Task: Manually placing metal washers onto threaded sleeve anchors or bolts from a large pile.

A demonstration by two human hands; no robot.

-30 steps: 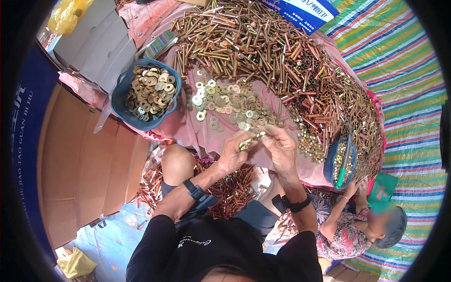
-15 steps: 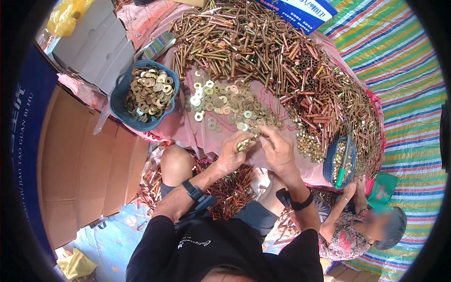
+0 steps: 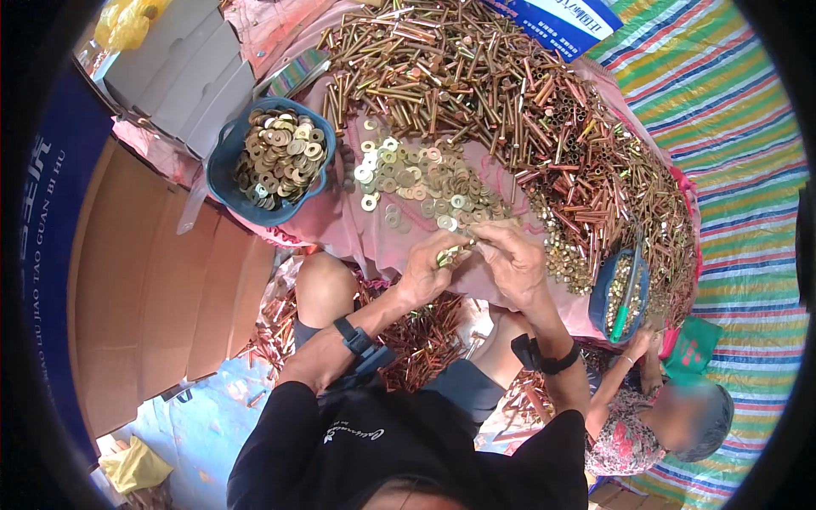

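My left hand point(image 3: 427, 270) is closed around brass-coloured metal pieces point(image 3: 448, 255), partly hidden by its fingers, so their exact kind is unclear. Right beside it, my right hand point(image 3: 516, 265) pinches with thumb and fingers close to the left fingertips; whatever it grips is too small to make out. Both hands are over the near edge of the pink cloth point(image 3: 340, 229). Just beyond them lies a loose spread of flat washers point(image 3: 416, 174). To the left stands a blue basin point(image 3: 223, 183) heaped with more washers point(image 3: 280, 153).
Long bolts and metal sleeves point(image 3: 476, 76) are piled along the far and right side. Small nuts point(image 3: 571, 263) lie right of my hands, near a blue basket point(image 3: 605, 293) with a green-handled tool point(image 3: 620, 321). A co-worker point(image 3: 633, 425) sits at lower right. Cardboard boxes point(image 3: 153, 272) stand left.
The whole view has shifted slightly, so the scene sits a little further right. Both hands stay together, with only small movements of the fingers.
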